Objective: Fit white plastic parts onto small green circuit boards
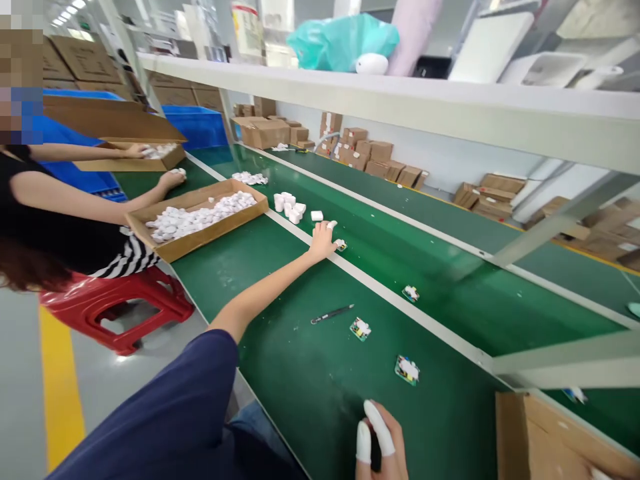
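My left hand [323,243] is stretched out over the far side of the white strip, its fingers apart. Beside its thumb lies a small circuit board [341,245]; whether they touch I cannot tell. Just past the fingers is a white plastic case [317,216], with several more white cases [290,207] grouped to its left. At the bottom, my right hand [381,443] wears white finger cots, with a gap between thumb and finger and nothing visible in it. Nearest to that hand is a circuit board [407,369]. Another circuit board [361,329] and a black pen [333,314] lie farther up.
A cardboard tray [215,235] of white parts stands at left, beside a co-worker [75,200] near a red stool [115,307]. One more circuit board [411,293] lies on the green belt. A shelf [400,93] overhangs the bench; a cardboard box [560,440] sits lower right.
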Action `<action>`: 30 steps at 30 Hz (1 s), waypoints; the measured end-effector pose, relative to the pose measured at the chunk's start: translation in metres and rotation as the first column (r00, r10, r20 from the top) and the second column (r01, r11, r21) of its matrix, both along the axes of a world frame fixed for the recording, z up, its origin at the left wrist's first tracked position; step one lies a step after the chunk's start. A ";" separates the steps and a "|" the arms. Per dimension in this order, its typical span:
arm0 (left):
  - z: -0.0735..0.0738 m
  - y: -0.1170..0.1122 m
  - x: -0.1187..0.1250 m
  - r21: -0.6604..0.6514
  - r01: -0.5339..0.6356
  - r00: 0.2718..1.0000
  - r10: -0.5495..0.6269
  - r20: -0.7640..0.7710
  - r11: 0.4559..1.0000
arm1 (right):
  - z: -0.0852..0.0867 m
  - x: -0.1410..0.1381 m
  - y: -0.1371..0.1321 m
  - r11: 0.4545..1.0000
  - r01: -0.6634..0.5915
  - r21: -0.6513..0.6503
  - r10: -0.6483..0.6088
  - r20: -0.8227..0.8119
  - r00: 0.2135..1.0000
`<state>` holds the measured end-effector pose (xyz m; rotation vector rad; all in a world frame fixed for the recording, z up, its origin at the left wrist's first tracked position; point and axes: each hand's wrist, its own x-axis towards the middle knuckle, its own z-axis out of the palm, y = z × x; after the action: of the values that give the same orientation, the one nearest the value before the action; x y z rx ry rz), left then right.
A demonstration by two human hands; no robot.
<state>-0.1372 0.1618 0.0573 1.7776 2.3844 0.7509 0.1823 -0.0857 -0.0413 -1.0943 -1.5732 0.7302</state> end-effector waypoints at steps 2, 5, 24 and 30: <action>-0.005 -0.021 0.034 -0.050 0.293 0.956 -0.293 0.008 0.955 | 0.005 -0.003 -0.001 0.999 0.007 0.033 -0.009 0.055 0.998; -0.017 -0.061 0.078 -0.202 0.745 0.653 -0.757 0.022 0.636 | 0.010 -0.003 0.004 0.998 -0.035 0.048 0.029 0.131 0.991; -0.031 -0.157 0.124 -0.257 0.879 0.462 -0.850 0.252 0.402 | 0.124 0.162 0.030 0.881 0.471 -0.037 -0.316 0.696 0.645; -0.031 -0.163 0.116 -0.279 0.889 0.448 -0.810 0.379 0.362 | 0.090 0.293 0.091 0.608 0.781 -0.141 -0.181 0.934 0.310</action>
<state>-0.0215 -0.0011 0.0266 2.1880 1.0059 0.1483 0.4753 0.0055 0.0485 -2.6611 -1.5712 0.1150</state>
